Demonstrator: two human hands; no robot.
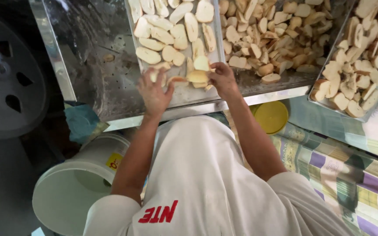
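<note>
Already the metal tray (218,41) is mostly covered with laid-out bread slices (171,32), only its near end bare. There the left hand (155,91) and right hand (222,78) each grip slices; a loose heap (267,35) lies beside.

My left hand (155,91) blurs at the fingertips, so I cannot tell how many pale slices (160,67) it covers or pinches. My right hand (222,78) hides the underside of the yellowish slice (197,76) it touches. The metal tray (184,94) runs off the top edge, its far end unseen. A second tray of slices (358,57) is cut by the right edge. The loose pile (267,35) also passes the top edge. My white shirt (202,183) hides my lap and part of the yellow lid (271,116). The white bucket (73,188) is clipped at the bottom.
</note>
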